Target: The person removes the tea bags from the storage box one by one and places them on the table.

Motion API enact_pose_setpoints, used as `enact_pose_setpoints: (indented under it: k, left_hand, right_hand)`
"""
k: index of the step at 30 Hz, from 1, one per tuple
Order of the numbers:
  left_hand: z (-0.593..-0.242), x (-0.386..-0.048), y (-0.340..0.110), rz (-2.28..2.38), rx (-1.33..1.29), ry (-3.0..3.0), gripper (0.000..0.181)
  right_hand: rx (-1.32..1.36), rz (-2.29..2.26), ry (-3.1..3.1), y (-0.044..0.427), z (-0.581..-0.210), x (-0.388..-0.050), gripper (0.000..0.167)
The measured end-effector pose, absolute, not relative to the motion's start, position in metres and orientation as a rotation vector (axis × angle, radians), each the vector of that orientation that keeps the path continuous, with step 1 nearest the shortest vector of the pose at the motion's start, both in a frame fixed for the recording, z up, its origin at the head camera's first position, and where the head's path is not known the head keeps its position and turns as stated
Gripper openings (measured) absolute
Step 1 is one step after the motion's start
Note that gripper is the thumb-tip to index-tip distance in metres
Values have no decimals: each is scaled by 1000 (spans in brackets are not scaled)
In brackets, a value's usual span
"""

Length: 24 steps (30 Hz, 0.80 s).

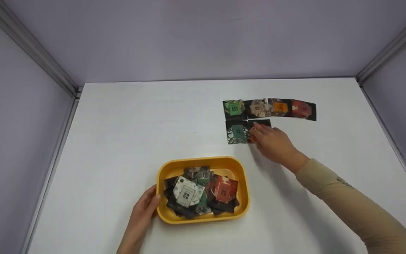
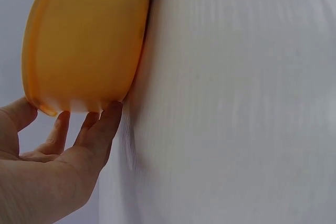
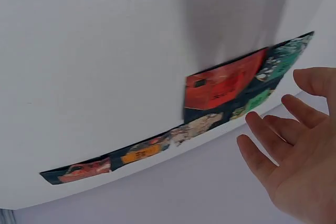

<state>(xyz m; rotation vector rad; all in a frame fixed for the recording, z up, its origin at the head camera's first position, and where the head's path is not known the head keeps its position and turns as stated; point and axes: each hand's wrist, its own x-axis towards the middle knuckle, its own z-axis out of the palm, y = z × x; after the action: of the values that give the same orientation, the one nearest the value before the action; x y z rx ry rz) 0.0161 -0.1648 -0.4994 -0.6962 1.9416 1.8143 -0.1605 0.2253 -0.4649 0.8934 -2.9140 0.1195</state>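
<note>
My left hand (image 1: 144, 204) holds the left end of a yellow plastic bin (image 1: 203, 221), thumb at the rim and fingers against the outer wall. Inside the bin lies a loose pile of flat square printed packets, with a white one (image 1: 188, 192) and a red one (image 1: 224, 190) on top. My right hand (image 1: 275, 143) is over a red packet (image 3: 223, 85), partly hiding it in the head view. Its fingers are spread and loosely bent, with nothing between them in the right wrist view. Left of that packet, edge to edge, lies a teal packet (image 1: 237, 132).
Behind these two runs a row of packets: green (image 1: 234, 108), beige (image 1: 258, 108), orange (image 1: 280, 107) and red (image 1: 302, 109), the last somewhat skewed. All lie on a white table (image 1: 136, 123) enclosed by pale walls at the back and sides.
</note>
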Motion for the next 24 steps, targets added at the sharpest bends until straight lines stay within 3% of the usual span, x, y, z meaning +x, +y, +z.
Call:
enact_pose_setpoints:
  k: [13, 24]
  left_hand:
    - [-498, 16, -162, 1810, -707, 1943, 83]
    - [-497, 18, -163, 1788, -707, 1971, 79]
  right_hand:
    - [1166, 131, -2759, 172, -422, -135, 31]
    - [1799, -61, -2519, 109, -413, -102, 37]
